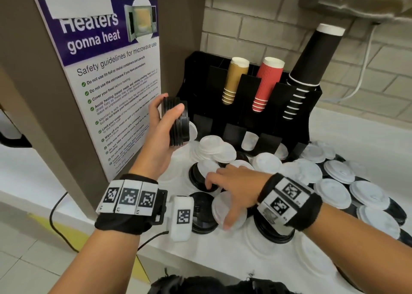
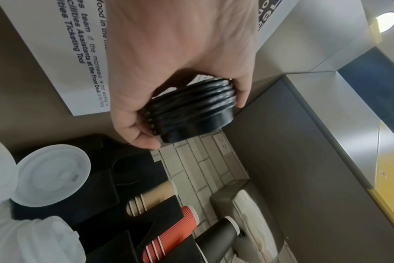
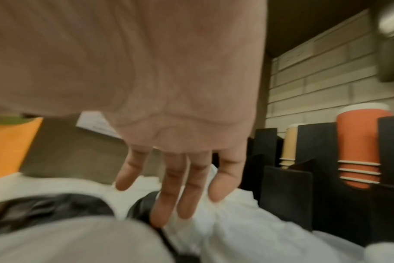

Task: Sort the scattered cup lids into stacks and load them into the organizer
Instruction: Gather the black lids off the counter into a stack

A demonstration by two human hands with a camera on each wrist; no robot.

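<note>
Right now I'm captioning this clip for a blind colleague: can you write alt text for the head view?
A person's left hand grips a stack of black lids while the right hand reaches, fingers spread, into scattered white lids and black ones on a white counter. Behind stands a black organizer holding gold, red and black cups.

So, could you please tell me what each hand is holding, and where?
Left hand grips the black lid stack by its rims; right hand, fingers spread, holds nothing.
</note>
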